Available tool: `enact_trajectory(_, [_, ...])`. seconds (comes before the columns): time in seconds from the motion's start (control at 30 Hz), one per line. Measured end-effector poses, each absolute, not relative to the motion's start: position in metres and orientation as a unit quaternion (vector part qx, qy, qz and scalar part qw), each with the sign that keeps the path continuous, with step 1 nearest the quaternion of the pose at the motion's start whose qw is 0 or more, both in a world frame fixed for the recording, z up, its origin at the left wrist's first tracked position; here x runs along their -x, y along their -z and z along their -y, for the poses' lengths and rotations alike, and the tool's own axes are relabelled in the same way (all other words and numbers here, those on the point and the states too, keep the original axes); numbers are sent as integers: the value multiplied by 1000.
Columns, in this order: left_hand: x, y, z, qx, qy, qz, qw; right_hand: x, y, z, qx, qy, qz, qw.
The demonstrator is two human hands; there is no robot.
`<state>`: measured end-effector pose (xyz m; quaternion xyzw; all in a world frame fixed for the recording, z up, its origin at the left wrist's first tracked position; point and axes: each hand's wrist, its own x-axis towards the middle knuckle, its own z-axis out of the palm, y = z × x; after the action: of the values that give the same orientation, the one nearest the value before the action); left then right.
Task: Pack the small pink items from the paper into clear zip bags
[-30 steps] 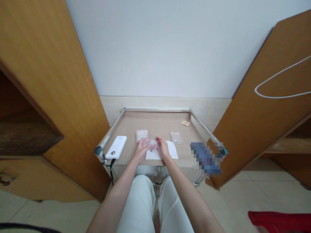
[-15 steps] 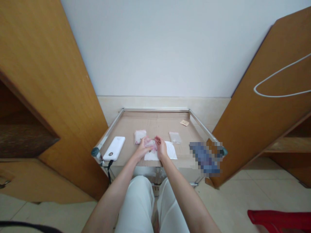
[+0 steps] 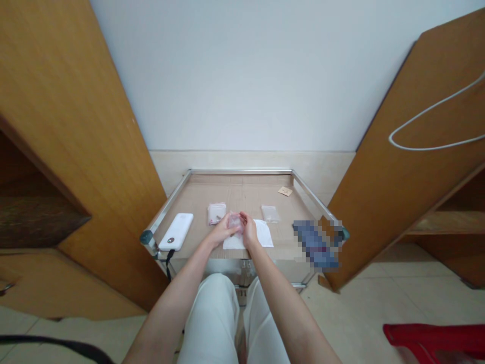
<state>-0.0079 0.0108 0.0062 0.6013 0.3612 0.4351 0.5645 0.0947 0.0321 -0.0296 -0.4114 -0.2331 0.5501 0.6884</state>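
Both my hands hold a small clear plastic bag (image 3: 235, 223) with something pink inside, just above the table top. My left hand (image 3: 223, 230) grips its left side, and the fingers of my right hand (image 3: 249, 229) pinch its right edge. Below my hands lies a white paper sheet (image 3: 263, 233). Behind them are a clear bag with pink-and-white contents (image 3: 216, 214) and a second clear bag (image 3: 270, 214).
The cardboard-covered top (image 3: 242, 194) has a metal rim (image 3: 242, 172). A white power bank (image 3: 176, 231) with a black cable lies left, a small tan card (image 3: 285, 191) far right, and a pixelated blue object (image 3: 316, 243) at the right edge. Wooden cabinet doors (image 3: 113, 151) flank the table.
My hands have drawn closer together around the small bag, and my right fingers now pinch its edge. The whole view has shifted slightly as my head moved.
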Motion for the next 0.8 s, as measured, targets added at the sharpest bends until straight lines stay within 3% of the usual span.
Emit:
enact_trajectory(0.33, [-12,-13,-12,-565,-479,-417,527,-97,31,-29,419,-504,286,699])
enact_trajectory(0.8, [-5,-13,-12,-502,-543,-392,547,-96,28,-29,402,-552,233,692])
